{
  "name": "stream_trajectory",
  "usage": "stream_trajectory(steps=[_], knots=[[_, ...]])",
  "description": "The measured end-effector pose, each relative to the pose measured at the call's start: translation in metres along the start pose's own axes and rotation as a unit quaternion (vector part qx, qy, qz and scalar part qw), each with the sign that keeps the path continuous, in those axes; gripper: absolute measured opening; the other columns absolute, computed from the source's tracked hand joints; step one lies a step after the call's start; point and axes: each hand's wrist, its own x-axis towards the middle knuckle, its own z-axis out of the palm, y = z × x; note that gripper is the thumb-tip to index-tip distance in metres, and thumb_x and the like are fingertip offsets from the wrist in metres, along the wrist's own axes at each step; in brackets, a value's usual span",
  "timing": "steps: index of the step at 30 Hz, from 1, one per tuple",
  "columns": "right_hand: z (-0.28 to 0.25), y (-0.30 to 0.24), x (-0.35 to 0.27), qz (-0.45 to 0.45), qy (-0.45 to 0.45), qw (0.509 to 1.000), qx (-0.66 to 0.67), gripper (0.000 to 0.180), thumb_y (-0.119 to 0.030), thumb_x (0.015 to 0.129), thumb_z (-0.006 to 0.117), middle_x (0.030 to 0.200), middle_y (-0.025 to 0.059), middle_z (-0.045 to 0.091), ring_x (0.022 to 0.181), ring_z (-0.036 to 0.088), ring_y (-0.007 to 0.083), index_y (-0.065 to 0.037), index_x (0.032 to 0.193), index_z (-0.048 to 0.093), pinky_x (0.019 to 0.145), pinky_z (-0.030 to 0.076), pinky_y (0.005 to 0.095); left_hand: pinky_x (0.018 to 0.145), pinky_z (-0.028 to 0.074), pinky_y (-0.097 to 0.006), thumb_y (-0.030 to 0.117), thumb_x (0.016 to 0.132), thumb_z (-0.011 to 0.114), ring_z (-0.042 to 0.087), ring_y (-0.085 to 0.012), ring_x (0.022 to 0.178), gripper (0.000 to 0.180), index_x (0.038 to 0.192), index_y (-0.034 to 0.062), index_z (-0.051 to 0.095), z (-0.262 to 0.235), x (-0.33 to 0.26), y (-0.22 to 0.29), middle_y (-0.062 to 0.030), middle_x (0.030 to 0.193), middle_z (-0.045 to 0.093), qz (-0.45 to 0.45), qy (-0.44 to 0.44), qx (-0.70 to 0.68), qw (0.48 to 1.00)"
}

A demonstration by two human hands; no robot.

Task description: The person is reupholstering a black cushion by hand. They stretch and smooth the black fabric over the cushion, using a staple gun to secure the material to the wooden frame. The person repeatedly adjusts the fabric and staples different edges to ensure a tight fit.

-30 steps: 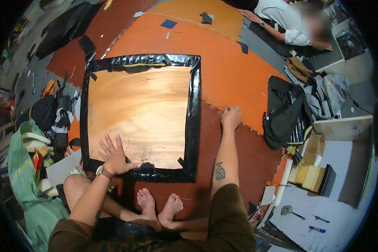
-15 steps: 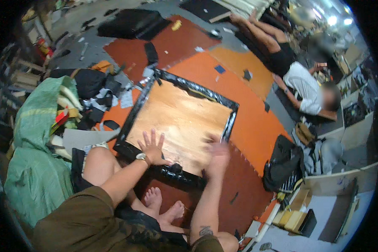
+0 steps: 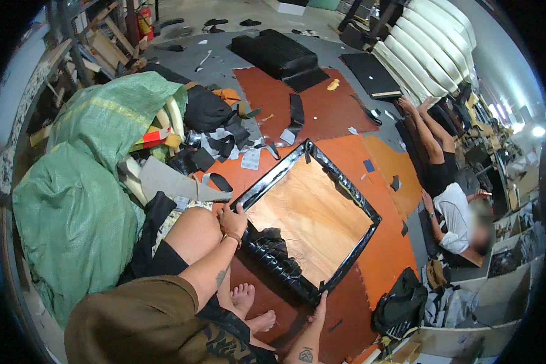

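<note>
A square wooden board [image 3: 321, 224] lies in front of me, its rim wrapped in shiny black covering [image 3: 346, 182]. Along the near left side, the covering [image 3: 273, 249] is bunched in folds, with a loose flap over the wood. My left hand [image 3: 233, 223] is closed round the board's left corner, thumb on top. At the near corner, my right hand [image 3: 318, 310] grips the edge from beside it, its fingers partly hidden beneath. The near left side seems raised a little off the floor.
Brown and orange sheets [image 3: 394, 242] cover the floor. On my left stands a bulging green sack [image 3: 79, 212] beside dark scraps [image 3: 224, 142]. A black padded piece [image 3: 276, 57] lies farther off. Another person [image 3: 455, 212] lies at the right, beyond a black bag [image 3: 400, 306].
My left hand has gone from lying flat on the wood to gripping the left corner. My right hand, blurred before, now holds the near corner. The board has turned, and my view has swung left.
</note>
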Motion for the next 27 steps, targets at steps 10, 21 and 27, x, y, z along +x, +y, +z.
stream_trajectory(steps=[10, 21, 27], knots=[[-0.057, -0.049, -0.006, 0.021, 0.08, 0.995, -0.048, 0.069, -0.074, 0.093, 0.071, 0.116, 0.0068, 0.075, 0.109, 0.07, 0.0293, -0.014, 0.128, 0.071, 0.073, 0.056, 0.048, 0.105, 0.05, -0.06, 0.062, 0.095, 0.067, 0.063, -0.0508, 0.122, 0.076, 0.132, -0.0042, 0.062, -0.023, -0.041, -0.01, -0.0307, 0.135, 0.062, 0.108, -0.067, 0.091, 0.988], [-0.173, -0.027, -0.114, 0.035, 0.264, 0.951, -0.158, 0.05, -0.057, 0.096, 0.071, 0.098, 0.0123, 0.074, 0.075, 0.067, 0.0288, -0.012, 0.118, 0.071, 0.061, 0.054, 0.0445, 0.106, 0.054, -0.051, 0.054, 0.097, 0.072, 0.068, -0.0416, 0.124, 0.063, 0.129, -0.0001, 0.071, -0.067, -0.104, 0.007, -0.0267, 0.132, 0.07, 0.223, -0.509, 0.051, 0.829], [-0.204, -0.043, -0.109, -0.164, 0.27, 0.913, -0.256, 0.043, -0.043, 0.102, 0.069, 0.083, 0.0057, 0.067, 0.057, 0.058, 0.0162, -0.007, 0.126, 0.071, 0.045, 0.04, 0.0317, 0.095, 0.058, -0.042, 0.017, 0.097, 0.073, 0.074, -0.036, 0.106, 0.029, 0.119, -0.0019, 0.074, -0.239, -0.047, 0.07, -0.0206, 0.115, 0.077, 0.311, -0.334, -0.125, 0.881]])
